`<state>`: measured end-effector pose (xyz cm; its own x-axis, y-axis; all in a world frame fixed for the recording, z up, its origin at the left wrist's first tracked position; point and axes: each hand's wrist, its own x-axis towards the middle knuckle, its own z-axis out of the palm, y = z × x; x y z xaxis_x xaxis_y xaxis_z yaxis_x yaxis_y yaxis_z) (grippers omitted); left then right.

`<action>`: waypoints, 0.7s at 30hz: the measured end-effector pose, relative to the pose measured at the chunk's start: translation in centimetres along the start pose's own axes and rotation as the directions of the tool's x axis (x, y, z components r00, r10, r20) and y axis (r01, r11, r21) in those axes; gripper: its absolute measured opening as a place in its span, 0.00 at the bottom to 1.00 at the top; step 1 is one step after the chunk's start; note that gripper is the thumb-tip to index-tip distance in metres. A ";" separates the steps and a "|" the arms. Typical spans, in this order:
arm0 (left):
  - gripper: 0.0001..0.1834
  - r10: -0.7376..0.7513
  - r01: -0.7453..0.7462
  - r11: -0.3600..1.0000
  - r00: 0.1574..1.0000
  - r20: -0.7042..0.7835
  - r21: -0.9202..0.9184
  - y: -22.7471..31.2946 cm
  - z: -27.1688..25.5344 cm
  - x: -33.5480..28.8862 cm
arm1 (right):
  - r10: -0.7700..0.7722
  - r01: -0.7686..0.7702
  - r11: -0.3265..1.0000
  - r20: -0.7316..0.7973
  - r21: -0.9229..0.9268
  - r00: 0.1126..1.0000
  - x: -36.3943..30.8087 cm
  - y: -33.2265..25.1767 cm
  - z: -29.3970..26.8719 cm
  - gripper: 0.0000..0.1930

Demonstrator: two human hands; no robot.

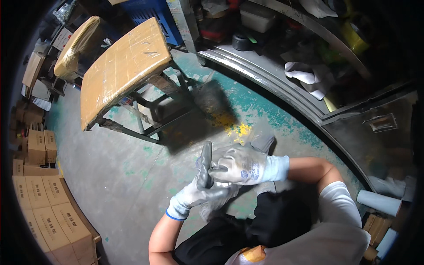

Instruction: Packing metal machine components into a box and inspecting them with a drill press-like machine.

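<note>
Worn floor (128, 185) is stretching between stacked cartons (51, 212) and a metal cabinet (265, 79).
Green paint (289, 121) is flaking off the grey surface around a yellow patch (240, 130); a tan-topped, tape-wrapped stool (123, 70) is casting a dark shadow (216, 97), a second tan seat (75, 51) is standing behind it, a blue crate (154, 15) is sitting beyond, and light is glinting along the cabinet's lower rail.

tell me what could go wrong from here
With the gloved left hand and gloved right hand touching, one could snag on the other. The brown-topped stool stands just ahead and might be bumped or tripped over. The crumpled white sheet near the metal cabinet's front edge could slip off.
</note>
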<state>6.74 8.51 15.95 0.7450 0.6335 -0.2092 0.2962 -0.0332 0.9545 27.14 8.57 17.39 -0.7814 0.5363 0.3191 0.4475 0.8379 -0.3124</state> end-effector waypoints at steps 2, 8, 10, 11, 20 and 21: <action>0.50 0.012 -0.008 0.985 1.000 0.024 -0.170 0.3 0.1 0.8 | 0.105 -0.106 0.982 0.013 0.157 0.994 0.5 0.6 -0.9 0.15; 0.47 -0.295 0.191 0.783 0.952 -0.083 -0.592 -0.5 1.4 1.7 | 0.238 -0.239 0.952 0.028 0.192 0.971 -0.6 2.2 0.9 0.19; 0.45 -0.329 0.104 0.808 0.896 -0.297 -0.580 -1.2 2.2 2.0 | 0.366 -0.361 0.925 -0.029 0.117 0.930 -0.6 2.1 1.0 0.20; 0.45 -0.337 0.108 0.805 0.892 -0.300 -0.583 -1.2 2.3 2.3 | 0.363 -0.358 0.926 -0.025 0.124 0.931 -0.4 1.3 -0.1 0.20; 0.10 0.324 -0.290 0.940 0.925 -0.198 0.181 -6.1 0.4 0.4 | 0.671 -0.644 0.601 0.140 0.473 0.728 -0.8 -1.0 0.4 0.22; 0.06 0.412 -0.332 0.900 0.860 -0.301 0.281 -6.0 0.7 0.5 | 0.721 -0.688 0.549 0.147 0.474 0.677 -0.7 -1.0 0.6 0.23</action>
<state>5.71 8.50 9.94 0.5827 0.7641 0.2769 0.1873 -0.4578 0.8691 26.94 7.28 17.01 -0.2698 0.9526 -0.1409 0.5777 0.0430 -0.8151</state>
